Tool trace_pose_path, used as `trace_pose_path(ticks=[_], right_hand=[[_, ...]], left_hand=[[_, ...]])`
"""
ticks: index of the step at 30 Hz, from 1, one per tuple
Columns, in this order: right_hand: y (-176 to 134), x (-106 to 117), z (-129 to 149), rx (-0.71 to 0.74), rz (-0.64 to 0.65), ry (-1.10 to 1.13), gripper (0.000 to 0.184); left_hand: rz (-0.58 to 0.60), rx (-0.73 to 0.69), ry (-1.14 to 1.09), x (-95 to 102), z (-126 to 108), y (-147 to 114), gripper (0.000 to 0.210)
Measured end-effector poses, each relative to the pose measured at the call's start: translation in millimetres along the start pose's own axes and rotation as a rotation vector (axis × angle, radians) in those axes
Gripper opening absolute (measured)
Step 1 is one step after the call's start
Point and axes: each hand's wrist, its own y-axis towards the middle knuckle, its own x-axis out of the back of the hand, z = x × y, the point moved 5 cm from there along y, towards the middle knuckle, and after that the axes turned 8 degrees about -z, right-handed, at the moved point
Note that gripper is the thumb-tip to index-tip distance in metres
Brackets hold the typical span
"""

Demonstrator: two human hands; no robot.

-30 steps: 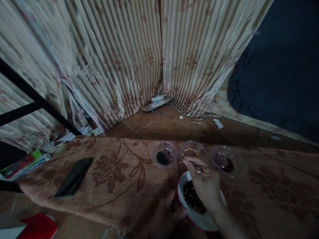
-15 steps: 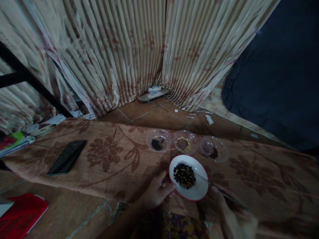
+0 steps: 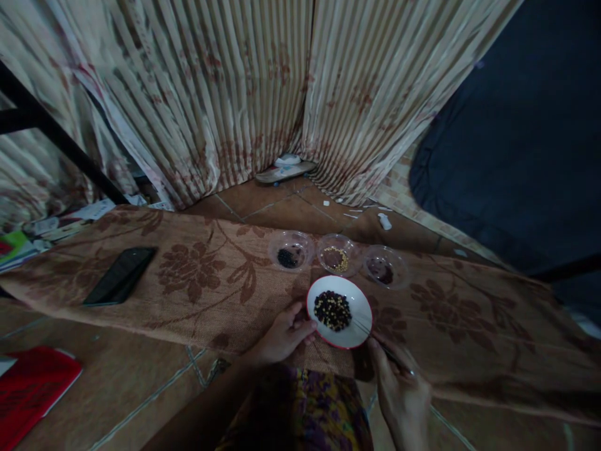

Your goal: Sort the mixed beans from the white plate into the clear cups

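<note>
Bowl in left hand, tweezers in right hand, both grips closed, 3 cups beyond.

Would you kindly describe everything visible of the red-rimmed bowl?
The red-rimmed bowl is round, white inside and perhaps ceramic. Mixed black and yellow beans lie left of its centre. It faces up, nearer than the plastic cups; the left hand holds its left rim, and thin tweezers reach in from the right hand.
</note>
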Motion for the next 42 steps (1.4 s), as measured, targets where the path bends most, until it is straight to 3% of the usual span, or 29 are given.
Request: trace_pose_path(ticks=[7, 12, 42], right_hand=[[2.7, -7.6, 1.8, 0.168, 0.010, -0.025, 0.027], [5.1, -10.4, 4.5, 0.202, 0.020, -0.058, 0.029], [3.4, -8.9, -3.3, -0.032, 0.062, -0.104, 0.034]], left_hand=[[-0.004, 0.007, -0.015, 0.2, 4.4, 1.3, 0.043], [0.006, -0.003, -0.015, 0.0, 2.2, 1.0, 0.041], [0.026, 0.054, -0.088, -1.6, 0.8, -0.8, 0.048]])
